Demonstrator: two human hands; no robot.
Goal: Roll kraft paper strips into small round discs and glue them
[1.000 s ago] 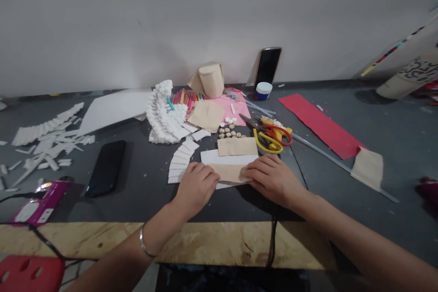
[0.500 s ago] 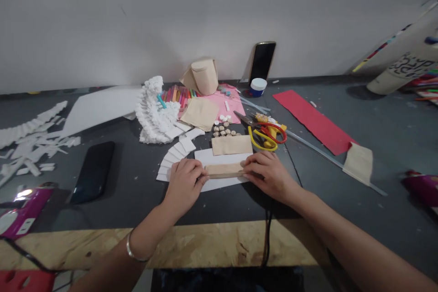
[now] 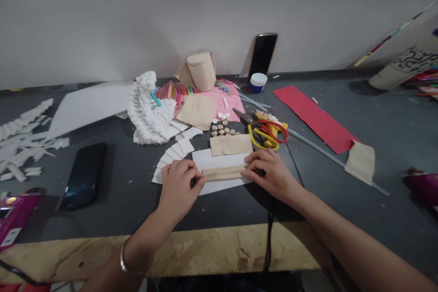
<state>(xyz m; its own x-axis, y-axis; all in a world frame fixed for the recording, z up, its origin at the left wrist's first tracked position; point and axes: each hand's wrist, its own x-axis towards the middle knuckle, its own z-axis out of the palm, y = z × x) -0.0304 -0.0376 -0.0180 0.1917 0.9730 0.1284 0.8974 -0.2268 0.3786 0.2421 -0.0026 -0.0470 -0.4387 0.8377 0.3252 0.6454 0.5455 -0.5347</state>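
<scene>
From my remote seat, I'd keep both ends level and press evenly so the fold runs straight, my left hand (image 3: 179,185) pinching 1 end of the folded tan strip (image 3: 223,174) and my right hand (image 3: 273,175) the other. The strip looks narrow and layered, lying across the white sheet (image 3: 222,160) on the counter (image 3: 133,212), nearer me than the tan rectangle (image 3: 231,145).

"What is hidden?"
"The right end of the tan strip (image 3: 222,174) is covered by the right hand (image 3: 272,175), the fanned white pieces (image 3: 174,153) partly by the left hand (image 3: 179,187)."
"And cropped?"
"The cup (image 3: 393,75), by the right edge; the purple device (image 3: 16,220), by the left."
"Too small?"
"The bluish bits (image 3: 222,86) cannot be identified."
</scene>
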